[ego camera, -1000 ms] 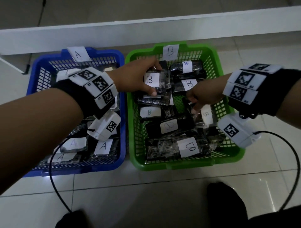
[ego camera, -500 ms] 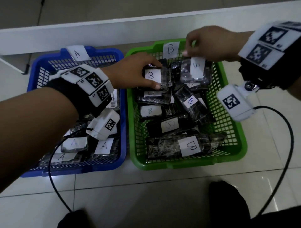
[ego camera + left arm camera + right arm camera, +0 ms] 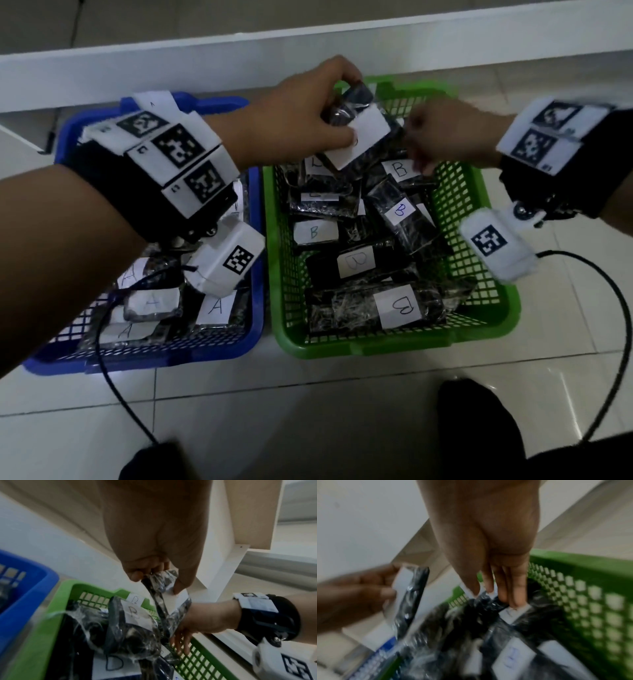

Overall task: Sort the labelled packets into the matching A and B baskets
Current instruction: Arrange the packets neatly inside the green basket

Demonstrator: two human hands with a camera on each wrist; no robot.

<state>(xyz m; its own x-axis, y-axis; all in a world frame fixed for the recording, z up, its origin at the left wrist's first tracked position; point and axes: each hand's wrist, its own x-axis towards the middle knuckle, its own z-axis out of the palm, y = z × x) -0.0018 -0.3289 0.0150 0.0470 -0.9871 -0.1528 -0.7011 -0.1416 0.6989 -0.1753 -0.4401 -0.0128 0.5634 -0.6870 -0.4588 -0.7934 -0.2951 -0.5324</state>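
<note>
While left hand (image 3: 301, 113) pinches dark packet (image 3: 363, 133) above green basket (image 3: 479, 329) back edge, right hand (image 3: 452, 137) fingers (image 3: 513, 588) extended, loose, touching packets inside. Blue basket (image 3: 253, 308) alongside, A packets within.

The pale tiled floor (image 3: 342, 411) carries a blue basket (image 3: 154, 356) touching a green basket (image 3: 394, 346), side by side.
</note>
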